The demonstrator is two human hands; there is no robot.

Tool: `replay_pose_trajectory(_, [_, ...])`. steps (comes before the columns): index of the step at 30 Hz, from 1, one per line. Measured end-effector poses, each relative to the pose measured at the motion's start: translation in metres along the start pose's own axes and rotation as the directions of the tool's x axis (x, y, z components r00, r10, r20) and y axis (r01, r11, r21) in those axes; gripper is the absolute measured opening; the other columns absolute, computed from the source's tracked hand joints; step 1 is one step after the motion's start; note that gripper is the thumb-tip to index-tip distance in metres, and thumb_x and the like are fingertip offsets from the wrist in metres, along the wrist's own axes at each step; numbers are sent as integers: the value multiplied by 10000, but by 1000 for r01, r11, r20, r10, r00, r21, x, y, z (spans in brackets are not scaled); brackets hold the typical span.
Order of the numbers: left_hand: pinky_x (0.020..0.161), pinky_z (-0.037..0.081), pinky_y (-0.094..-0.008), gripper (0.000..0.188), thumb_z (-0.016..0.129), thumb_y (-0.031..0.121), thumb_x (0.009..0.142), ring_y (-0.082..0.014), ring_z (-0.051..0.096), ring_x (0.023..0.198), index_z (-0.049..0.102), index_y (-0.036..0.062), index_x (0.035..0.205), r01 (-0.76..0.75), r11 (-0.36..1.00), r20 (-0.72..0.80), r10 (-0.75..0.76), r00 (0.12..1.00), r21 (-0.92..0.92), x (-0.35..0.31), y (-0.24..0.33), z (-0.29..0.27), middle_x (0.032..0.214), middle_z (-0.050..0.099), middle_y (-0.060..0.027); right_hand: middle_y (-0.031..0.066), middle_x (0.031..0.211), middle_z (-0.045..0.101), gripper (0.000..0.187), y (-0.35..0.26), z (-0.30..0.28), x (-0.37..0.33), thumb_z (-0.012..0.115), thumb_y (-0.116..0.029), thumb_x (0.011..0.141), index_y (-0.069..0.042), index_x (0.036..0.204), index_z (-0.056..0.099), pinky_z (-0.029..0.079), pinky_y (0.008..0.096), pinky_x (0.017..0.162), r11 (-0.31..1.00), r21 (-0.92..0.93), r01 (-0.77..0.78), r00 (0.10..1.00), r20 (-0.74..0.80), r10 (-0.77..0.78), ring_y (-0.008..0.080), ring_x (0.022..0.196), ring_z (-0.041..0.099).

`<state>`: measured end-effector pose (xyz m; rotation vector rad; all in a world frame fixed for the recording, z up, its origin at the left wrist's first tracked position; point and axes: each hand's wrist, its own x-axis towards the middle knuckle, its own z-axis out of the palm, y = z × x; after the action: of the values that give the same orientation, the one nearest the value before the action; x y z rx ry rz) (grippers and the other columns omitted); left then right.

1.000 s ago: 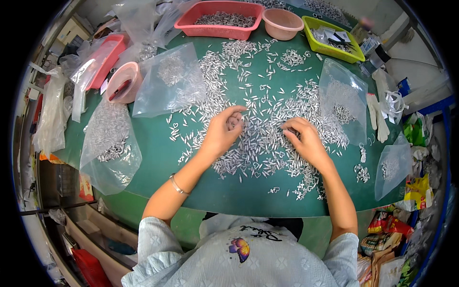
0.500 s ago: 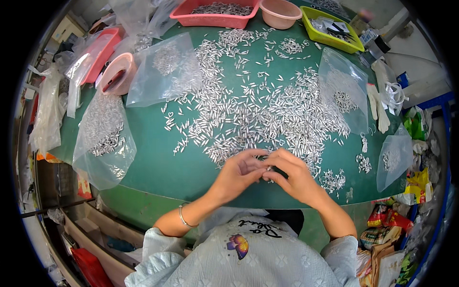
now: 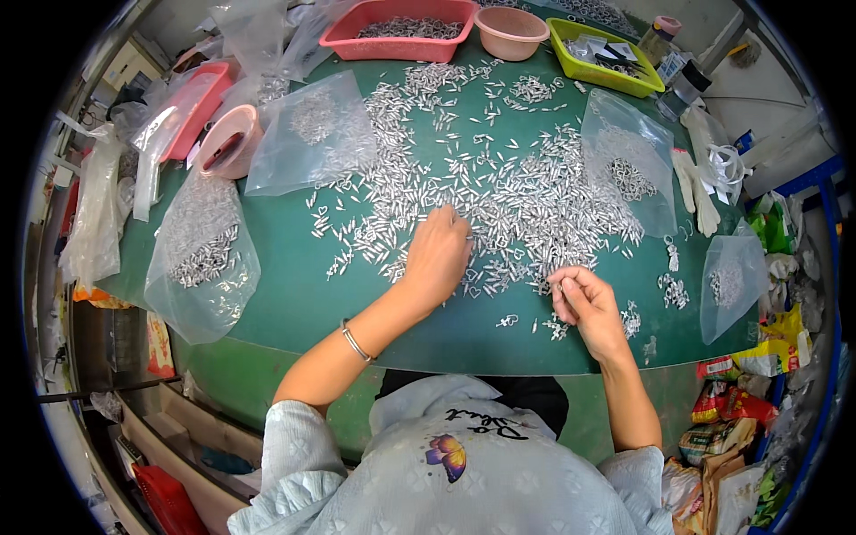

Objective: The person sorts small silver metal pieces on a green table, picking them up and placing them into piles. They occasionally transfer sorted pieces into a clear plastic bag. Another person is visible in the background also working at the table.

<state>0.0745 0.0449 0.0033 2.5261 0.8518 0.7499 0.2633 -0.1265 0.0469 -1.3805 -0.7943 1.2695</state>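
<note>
A broad pile of small silver metal parts (image 3: 544, 214), mostly slim and pointed with some heart-shaped rings among them, spreads over the green table. My left hand (image 3: 437, 254) reaches into the pile's near middle, back upward. Its fingers are drawn together, and their tips are largely hidden. Farther right, my right hand (image 3: 590, 308) hovers at the pile's front edge. Thumb and fingers there curl into a pinch; whatever they hold is too small to make out. Just left of it, a small joined silver piece (image 3: 507, 321) lies near the table's front.
Clear plastic bags of parts lie left (image 3: 203, 259), back left (image 3: 312, 134) and right (image 3: 629, 165). A pink tray (image 3: 397, 49), a round pink bowl (image 3: 511, 34) and a yellow-green basket (image 3: 606, 76) line the back. White gloves (image 3: 695, 192) lie at the right.
My hands were together at the pile's front edge and have parted. The left went forward into the pile; the right moved right. A joined silver piece now shows on the table between them.
</note>
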Motion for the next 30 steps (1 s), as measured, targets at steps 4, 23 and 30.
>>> replay_pose_trajectory(4, [799,459,-411,152,711,2,755,-340,551,904,611,20,868,24,993,-55,-31,998,-119,-6,10,-18,912,568,-141,31,924,576,239,14,7,-3,430,-171,1041,0,1144,561,402,215,609,949,312,-40,996,85,14,88,731,515])
replay_pose_trajectory(23, [766,426,-385,153,709,19,778,-295,593,844,655,57,916,159,987,5,-159,987,8,-19,-18,-25,880,630,-98,62,961,598,177,33,28,-18,522,-126,980,2,1087,581,431,286,658,708,651,-272,955,275,114,172,779,560])
replay_pose_trajectory(30, [778,456,-386,190,706,-2,771,-308,608,882,651,39,948,-167,969,-5,169,986,-182,-33,64,-41,939,645,-128,105,1029,627,267,24,51,-15,478,-217,1021,1,1133,582,501,349,792,615,767,-185,983,133,129,225,902,601])
